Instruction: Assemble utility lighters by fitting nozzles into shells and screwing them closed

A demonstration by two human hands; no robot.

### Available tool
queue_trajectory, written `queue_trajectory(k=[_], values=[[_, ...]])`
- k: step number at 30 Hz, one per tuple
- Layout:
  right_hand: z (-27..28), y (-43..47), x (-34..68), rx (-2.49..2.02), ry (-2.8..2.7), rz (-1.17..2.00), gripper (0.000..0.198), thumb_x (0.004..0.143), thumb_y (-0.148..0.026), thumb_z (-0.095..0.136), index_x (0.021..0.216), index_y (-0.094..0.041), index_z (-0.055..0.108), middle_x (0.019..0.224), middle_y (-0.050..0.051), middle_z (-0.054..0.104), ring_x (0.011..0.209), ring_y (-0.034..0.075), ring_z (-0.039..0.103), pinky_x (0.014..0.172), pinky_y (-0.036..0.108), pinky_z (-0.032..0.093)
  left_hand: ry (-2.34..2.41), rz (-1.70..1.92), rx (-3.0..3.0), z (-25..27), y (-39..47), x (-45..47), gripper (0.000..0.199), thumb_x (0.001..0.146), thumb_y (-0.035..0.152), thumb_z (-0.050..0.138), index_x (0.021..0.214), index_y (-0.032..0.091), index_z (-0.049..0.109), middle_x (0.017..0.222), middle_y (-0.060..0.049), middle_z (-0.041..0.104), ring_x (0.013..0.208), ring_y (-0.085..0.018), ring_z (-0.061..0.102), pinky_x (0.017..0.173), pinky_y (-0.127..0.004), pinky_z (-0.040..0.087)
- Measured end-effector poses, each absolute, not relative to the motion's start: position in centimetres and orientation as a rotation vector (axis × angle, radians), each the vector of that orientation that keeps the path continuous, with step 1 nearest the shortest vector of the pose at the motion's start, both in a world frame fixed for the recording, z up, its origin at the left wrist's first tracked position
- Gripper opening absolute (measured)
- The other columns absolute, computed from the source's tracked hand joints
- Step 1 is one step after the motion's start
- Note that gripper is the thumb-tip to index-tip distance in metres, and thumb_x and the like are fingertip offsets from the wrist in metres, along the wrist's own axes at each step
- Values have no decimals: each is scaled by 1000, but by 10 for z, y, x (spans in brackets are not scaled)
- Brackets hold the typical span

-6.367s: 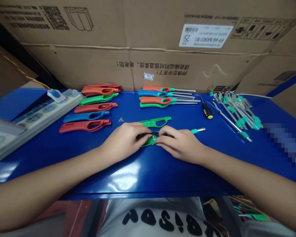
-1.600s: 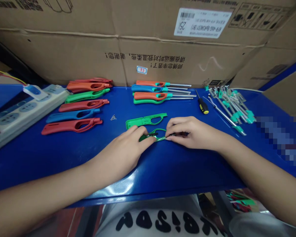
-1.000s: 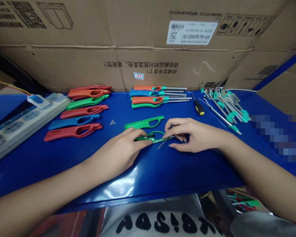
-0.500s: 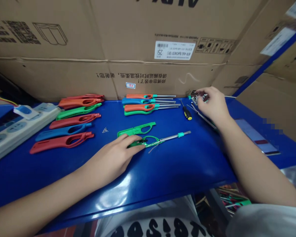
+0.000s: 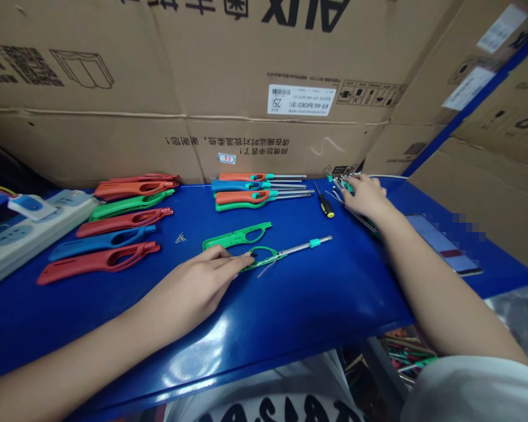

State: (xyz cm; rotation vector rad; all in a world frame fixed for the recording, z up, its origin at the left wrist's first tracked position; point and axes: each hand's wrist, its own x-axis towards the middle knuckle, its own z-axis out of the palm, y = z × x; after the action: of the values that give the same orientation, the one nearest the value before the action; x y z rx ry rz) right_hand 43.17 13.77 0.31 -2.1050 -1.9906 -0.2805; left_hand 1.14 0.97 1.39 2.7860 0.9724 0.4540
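Note:
My left hand (image 5: 206,275) is closed on the handle end of a green lighter half-shell (image 5: 266,256), pressing it on the blue table. From this shell a metal tube (image 5: 297,247) with a teal collar points right, and a thin wire hangs below it. Just behind lies the matching green handle half (image 5: 235,237). Over a heap of small metal and teal parts (image 5: 341,183) at the back right, my right hand (image 5: 367,196) has its fingers bent down among the pieces. Its fingertips are partly hidden, so what they grip cannot be made out.
Several red, orange, green and blue handle shells (image 5: 110,255) line the left, beside a white power strip (image 5: 35,225). Assembled lighters (image 5: 242,196) lie at the back. A screwdriver (image 5: 326,205), small screws (image 5: 181,238) and a phone-like panel (image 5: 444,243) rest on the table before cardboard walls (image 5: 229,70).
My right hand has lowered from a raised pinch into the heap of parts. My left hand stays on the green shell. The view has shifted slightly.

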Motion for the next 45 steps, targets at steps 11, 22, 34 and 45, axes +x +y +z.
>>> queue_trajectory(k=[11, 22, 34, 45], values=[[-1, 172, 400, -2218, -1928, -136, 47, 99, -38, 35, 133, -24, 65, 150, 13, 51, 141, 39, 36, 114, 73, 17, 991, 383, 2852, 16, 9, 12, 45, 98, 6, 41, 139, 16, 58, 107, -11, 75, 104, -24, 69, 83, -34, 61], [31, 162, 376, -1879, -1836, -98, 23, 83, -18, 51, 97, -18, 69, 115, 15, 70, 114, 31, 59, 106, 52, 39, 1100, 352, 2854, 18, 7, 11, 39, 103, 19, 41, 137, 18, 58, 105, -11, 77, 89, -25, 76, 78, -36, 63], [36, 72, 280, -1247, -2136, 401, 17, 84, -28, 62, 77, -22, 47, 68, -2, 58, 59, 13, 52, 61, 26, 40, 1254, 252, 2643, 36, 1, 8, 35, 93, 13, 55, 124, 23, 67, 101, -7, 79, 83, -24, 78, 76, -32, 61], [20, 83, 301, -1258, -2240, 351, 15, 91, -19, 59, 97, -19, 72, 100, 8, 75, 92, 22, 67, 75, 31, 49, 1208, 407, 2554, 31, 8, 5, 36, 90, 28, 67, 126, 27, 69, 120, -1, 75, 105, -25, 73, 92, -38, 60]])
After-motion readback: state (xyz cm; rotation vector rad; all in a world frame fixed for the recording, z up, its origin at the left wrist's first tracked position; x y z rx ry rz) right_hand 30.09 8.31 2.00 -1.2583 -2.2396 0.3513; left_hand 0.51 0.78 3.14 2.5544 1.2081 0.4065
